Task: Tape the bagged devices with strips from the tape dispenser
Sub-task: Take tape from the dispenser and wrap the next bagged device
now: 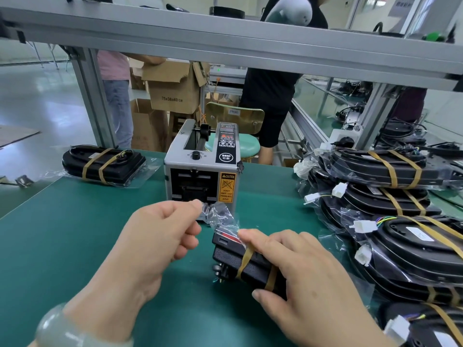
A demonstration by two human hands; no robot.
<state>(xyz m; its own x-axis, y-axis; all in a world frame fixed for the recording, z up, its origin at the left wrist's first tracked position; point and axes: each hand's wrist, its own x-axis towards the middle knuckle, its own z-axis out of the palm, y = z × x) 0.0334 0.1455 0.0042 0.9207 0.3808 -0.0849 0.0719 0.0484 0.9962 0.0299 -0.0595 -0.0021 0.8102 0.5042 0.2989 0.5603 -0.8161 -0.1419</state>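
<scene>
Head view: my right hand [308,279] grips the bagged device [233,256] beneath it, long axis pointing ahead to the tape dispenser [200,169]; my left hand [155,236], nearer that machine, pinches the bag's loose end [218,214].

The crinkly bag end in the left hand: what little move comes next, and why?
Probably fold that loose bag end down flat over the bagged device. The left hand pinches it, sticking up and untaped, while the right hand holds the device on the green mat before the tape dispenser, so a strip could then hold it shut.
</scene>
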